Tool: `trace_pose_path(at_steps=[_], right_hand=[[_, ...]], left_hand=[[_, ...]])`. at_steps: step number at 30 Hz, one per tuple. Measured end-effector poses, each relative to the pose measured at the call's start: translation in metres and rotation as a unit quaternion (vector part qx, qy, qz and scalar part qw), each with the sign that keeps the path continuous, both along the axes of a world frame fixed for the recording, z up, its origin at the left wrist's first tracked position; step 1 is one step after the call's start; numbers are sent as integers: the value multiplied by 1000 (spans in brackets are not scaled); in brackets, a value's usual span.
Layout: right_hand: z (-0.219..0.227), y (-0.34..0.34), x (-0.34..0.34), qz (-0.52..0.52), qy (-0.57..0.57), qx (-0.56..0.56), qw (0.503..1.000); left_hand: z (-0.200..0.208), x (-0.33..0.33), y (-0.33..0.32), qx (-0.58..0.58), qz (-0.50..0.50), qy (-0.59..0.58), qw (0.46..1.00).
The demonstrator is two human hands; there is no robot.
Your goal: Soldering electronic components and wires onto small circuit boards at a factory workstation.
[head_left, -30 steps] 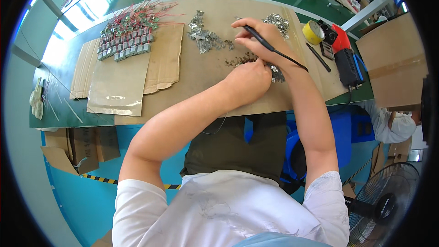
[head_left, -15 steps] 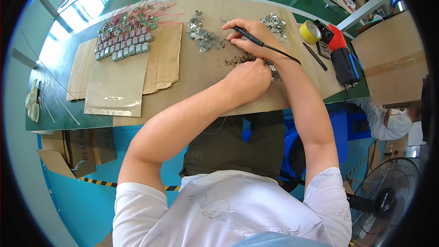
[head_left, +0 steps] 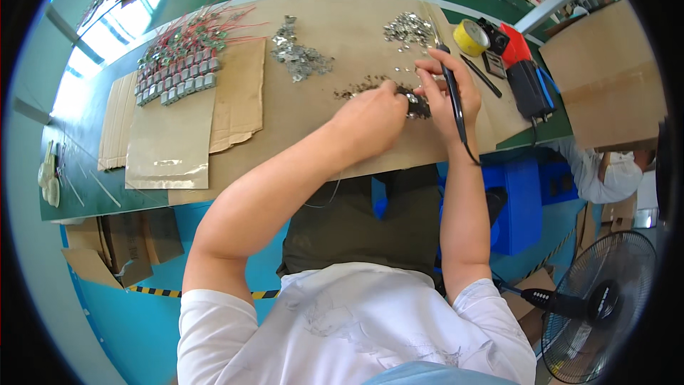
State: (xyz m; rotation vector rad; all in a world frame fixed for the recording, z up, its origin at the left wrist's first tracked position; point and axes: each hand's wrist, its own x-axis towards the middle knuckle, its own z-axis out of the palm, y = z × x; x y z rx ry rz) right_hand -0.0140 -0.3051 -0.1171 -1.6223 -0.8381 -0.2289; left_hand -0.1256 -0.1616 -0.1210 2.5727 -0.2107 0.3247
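Note:
My right hand (head_left: 456, 93) has a black pen-shaped corded tool (head_left: 452, 86) in its grip. The tool's slim metal tip points toward the far side of the table, while its fingertips come together just beyond my left hand. My left hand (head_left: 370, 118) is closed, with a small black block (head_left: 416, 103) bearing silvery bits at its fingers. Small dark parts (head_left: 363, 87) lie loose behind that hand. A pile of shiny metal pieces (head_left: 407, 27) is beyond my right hand, and flat grey metal pieces (head_left: 303, 59) form another pile farther left.
At the left, rows of small grey motors (head_left: 178, 79) with red wires stand on cardboard (head_left: 167, 150). Yellow tape (head_left: 470, 37), a black pen-like stick (head_left: 482, 76) and a black box (head_left: 531, 89) lie right. A carton (head_left: 602, 79) and fan (head_left: 598, 307) stand beyond.
My right hand has drawn back rightward, and the tool has swung from pointing left to pointing away from me. My left hand has shifted slightly left, and the black block now shows.

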Motion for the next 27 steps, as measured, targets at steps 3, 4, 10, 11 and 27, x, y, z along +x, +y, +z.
trace_pose_path(at_steps=[3,4,10,11,27], right_hand=[[-28,-21,-12,-19,-16,50,998],[-28,-25,-14,-28,-15,51,998],[-23,-29,-14,-41,-125,13,991],[-21,-29,-15,-39,-124,20,991],[-18,-34,-14,-23,-147,19,989]], left_hand=[[12,1,17,-104,3,-72,992],[15,3,27,-121,44,-117,985],[48,-13,85,-105,166,24,980],[41,-15,86,-100,163,52,980],[32,-7,87,-31,252,74,964]])
